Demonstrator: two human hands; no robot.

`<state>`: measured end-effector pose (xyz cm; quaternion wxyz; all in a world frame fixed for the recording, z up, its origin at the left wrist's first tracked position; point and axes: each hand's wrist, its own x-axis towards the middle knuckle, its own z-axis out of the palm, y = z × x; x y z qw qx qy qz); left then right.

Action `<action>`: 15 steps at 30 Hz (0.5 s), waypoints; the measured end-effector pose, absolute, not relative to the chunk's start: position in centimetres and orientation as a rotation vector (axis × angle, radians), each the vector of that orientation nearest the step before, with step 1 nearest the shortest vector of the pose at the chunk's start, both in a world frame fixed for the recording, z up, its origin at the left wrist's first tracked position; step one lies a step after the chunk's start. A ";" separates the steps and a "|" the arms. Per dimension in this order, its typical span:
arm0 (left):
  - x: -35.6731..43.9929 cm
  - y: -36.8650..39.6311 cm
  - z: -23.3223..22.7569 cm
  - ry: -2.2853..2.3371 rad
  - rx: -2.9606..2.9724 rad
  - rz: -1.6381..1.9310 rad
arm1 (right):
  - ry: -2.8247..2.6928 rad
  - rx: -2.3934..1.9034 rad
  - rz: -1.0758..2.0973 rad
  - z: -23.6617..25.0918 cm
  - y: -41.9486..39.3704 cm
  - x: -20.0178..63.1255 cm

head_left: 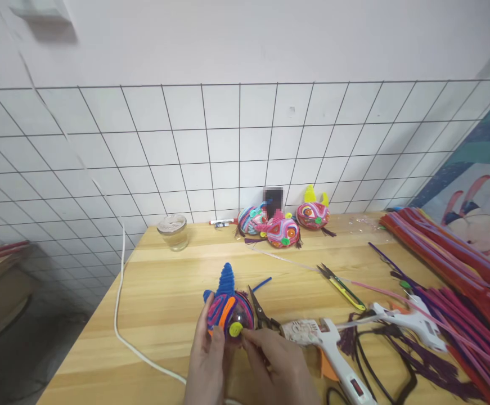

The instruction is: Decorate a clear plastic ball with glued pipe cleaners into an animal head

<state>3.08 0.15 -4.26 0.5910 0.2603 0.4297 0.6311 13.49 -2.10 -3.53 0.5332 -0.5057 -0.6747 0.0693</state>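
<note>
**Both hands close on a pipe-cleaner ball at the table's near edge**

A white cord (pixel 120 315) trails down the left side of the wooden table (pixel 160 292), and a small glass jar (pixel 172 231) stands near the wall. At the near edge, the left hand (pixel 206 360) cups the left side of a pipe-cleaner ball (pixel 229 311), fingers curled loosely against it with the thumb lying up along its flank. The ball is wound in blue, orange and pink, with a blue spiral horn standing upright on top. The right hand (pixel 281 365) comes in from the right, thumb and forefinger pressed together on a yellow-green disc (pixel 235 330) that sits on the front of the ball. Black scissors (pixel 260 312) lie just beside the ball, blades pointing away from the person. Right of them lies a white glue gun (pixel 333 351), then yellow-handled snips (pixel 341 286) and a second glue gun (pixel 409 320). Three finished balls (pixel 282 224) sit by the wall, and a heap of loose pipe cleaners (pixel 447 264) fills the right side.
</note>
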 end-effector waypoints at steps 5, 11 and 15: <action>2.8 0.1 -3.7 0.985 0.459 1.427 | -1.619 -1.200 0.163 -3.1 -2.2 13.6; 2.5 0.1 -3.0 0.968 0.415 1.373 | -1.611 -1.199 0.158 -3.2 -2.3 13.7; 2.5 0.1 -2.8 0.953 0.407 1.373 | -1.592 -1.193 0.169 -3.3 -2.3 13.7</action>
